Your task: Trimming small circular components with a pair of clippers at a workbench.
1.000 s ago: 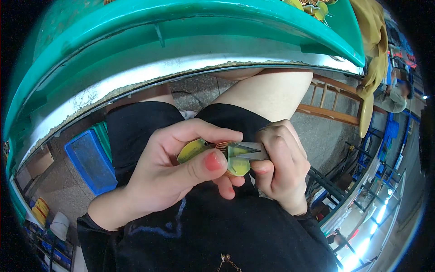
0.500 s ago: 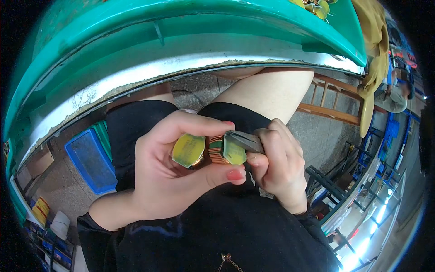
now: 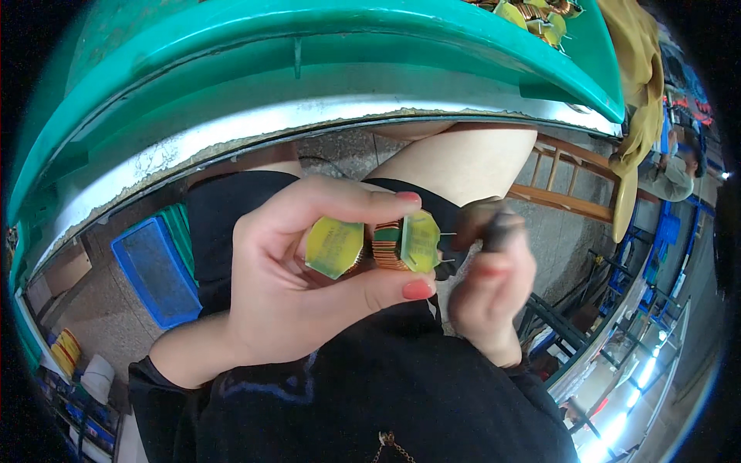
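Honestly, the outer copper coil (image 3: 388, 251) could twist if pinched off-centre, and a knock might bend its thin pins (image 3: 448, 234). It's pinched between thumb and index of the left hand (image 3: 266, 266), second coil (image 3: 333, 245) nearer the palm; blurry right hand (image 3: 494, 289) seems curled round a dark tool (image 3: 502, 230).

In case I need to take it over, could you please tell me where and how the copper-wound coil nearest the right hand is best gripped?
I'd probably grip the coil by opposite edges of its yellow end plate, coming from the right: that end faces outward, while the left hand holds it from the left. Avoid the thin pins jutting rightward.
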A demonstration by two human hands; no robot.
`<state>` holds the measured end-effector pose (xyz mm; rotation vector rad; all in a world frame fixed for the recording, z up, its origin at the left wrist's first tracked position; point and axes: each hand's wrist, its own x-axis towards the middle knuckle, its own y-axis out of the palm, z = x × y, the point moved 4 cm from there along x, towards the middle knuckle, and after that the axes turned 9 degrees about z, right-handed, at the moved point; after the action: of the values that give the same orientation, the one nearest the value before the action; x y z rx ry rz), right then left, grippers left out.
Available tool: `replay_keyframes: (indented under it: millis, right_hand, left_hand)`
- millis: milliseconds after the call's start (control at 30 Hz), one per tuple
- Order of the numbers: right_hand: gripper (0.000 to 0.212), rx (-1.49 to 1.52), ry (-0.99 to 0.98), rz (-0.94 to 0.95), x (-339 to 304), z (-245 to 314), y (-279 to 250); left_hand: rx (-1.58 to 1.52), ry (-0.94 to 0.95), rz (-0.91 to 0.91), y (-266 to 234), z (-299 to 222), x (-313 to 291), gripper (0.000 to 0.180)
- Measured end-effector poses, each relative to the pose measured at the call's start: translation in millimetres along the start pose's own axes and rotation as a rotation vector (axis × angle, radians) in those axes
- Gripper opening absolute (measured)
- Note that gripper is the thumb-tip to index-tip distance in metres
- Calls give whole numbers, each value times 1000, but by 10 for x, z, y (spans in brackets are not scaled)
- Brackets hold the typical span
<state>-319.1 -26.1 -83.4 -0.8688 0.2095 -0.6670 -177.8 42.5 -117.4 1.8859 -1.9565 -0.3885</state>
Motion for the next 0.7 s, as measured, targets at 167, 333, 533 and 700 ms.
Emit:
replay_keyframes:
  millis: [167,333,533,700]
  right_hand:
    - [36,331,111,-128,-94,-179,-80]
    - [37,62,-46,-18,-120,-135,-94]
    - [37,-48,-97,17,-67,-33,-15]
    - [37,-65,-167,15,-34,-2,-16]
  left_hand:
    - [-78,35,37,-8,-12,23,55]
    - [-114,-17,-59,-14,-8,35,57]
    - [-40,41,10,-32,-15,25,58]
    - [47,56,35,-35,-29,13,58]
